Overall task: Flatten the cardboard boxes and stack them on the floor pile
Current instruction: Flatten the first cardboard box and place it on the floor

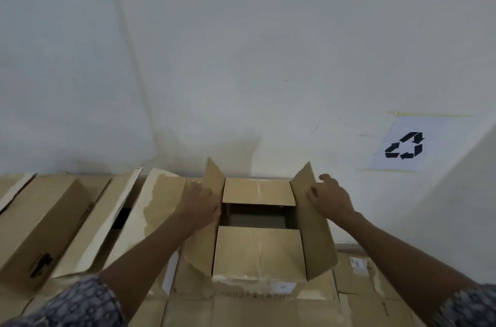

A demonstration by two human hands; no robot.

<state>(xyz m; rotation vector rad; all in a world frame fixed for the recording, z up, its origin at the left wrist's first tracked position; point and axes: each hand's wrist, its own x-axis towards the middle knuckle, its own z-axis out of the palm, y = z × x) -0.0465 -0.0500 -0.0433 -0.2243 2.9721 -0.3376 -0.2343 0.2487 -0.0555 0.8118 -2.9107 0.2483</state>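
Both hands are on the box (259,254) in front of me, one at each side flap. My left hand (201,202) lies against the outside of the left flap (213,179), which stands upright; whether its fingers curl round the edge I cannot tell. My right hand (331,196) pinches the right flap (311,219) near its far end, fingers on the inner face and thumb behind, and that flap leans outward. The near and far flaps are folded in flat, with a dark gap between them. The box stands against the wall (241,58) on flat cardboard (241,308). To its left more boxes (40,222) lie side by side, some torn. A recycling sign (402,145) is taped to the wall on the right.
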